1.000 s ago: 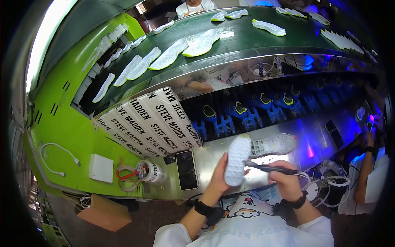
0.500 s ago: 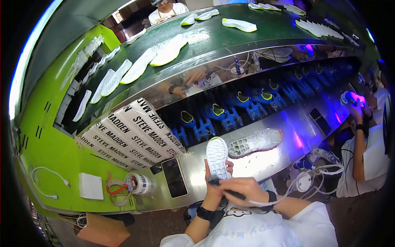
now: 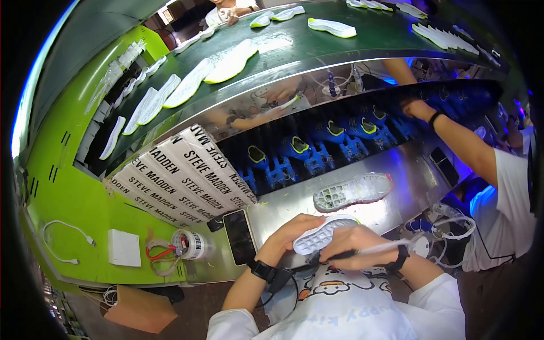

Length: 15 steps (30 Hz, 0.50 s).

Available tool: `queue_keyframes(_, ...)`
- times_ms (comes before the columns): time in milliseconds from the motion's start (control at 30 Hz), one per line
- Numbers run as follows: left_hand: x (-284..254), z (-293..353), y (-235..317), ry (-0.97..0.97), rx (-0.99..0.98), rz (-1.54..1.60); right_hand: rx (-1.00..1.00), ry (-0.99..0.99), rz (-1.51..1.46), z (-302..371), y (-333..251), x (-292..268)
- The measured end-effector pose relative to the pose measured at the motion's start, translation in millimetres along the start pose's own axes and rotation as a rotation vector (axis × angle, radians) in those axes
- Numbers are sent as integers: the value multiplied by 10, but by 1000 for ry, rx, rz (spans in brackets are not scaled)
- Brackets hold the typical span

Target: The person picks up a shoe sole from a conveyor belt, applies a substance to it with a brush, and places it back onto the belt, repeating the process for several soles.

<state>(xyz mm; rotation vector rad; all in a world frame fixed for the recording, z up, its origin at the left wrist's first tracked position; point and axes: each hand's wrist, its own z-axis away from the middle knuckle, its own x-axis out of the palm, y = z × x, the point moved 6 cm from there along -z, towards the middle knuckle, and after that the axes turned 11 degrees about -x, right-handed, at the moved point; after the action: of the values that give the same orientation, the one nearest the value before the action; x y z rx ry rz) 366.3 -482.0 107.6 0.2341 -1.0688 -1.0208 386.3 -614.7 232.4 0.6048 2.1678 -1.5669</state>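
My left hand [image 3: 288,233] grips a white shoe sole [image 3: 317,239] by its far edge, the treaded underside facing up and a thin yellow-green rim on it. Close against the sole's right end, my right hand [image 3: 354,243] is closed round a slim black pen-like tool [image 3: 342,255] with a pale cable. The tool's tip is at the sole's near edge; whether it touches cannot be made out. Beyond my hands, a grey sole-shaped piece [image 3: 354,192] with a gridded surface and reddish edge lies on the metal bench [image 3: 272,224].
Left of my hands are a phone [image 3: 239,238], a tape roll [image 3: 195,245], red-handled scissors [image 3: 158,249] and a taped box [image 3: 181,175]. Blue shoes on racks [image 3: 300,146] line the trough; white soles [image 3: 232,61] lie on the green belt [image 3: 283,48]. A co-worker's arm [image 3: 462,141] reaches in from the right.
The sole has swung from pointing away to lying slantwise, nearer me. My left hand now grasps its far side, and my right hand moved slightly right. A co-worker's arm has reached over the blue shoes.
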Motion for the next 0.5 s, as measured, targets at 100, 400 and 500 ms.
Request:
queue_keyframes(100,145,13,-69,-47,-300,-106,-161,-37,215,23,-154,-44)
queue_keyframes(400,448,41,-38,-211,467,586,347,622,-388,249,126,-228)
queue_keyframes(500,379,2,-244,-371,496,793,342,891,-476,191,289,-141)
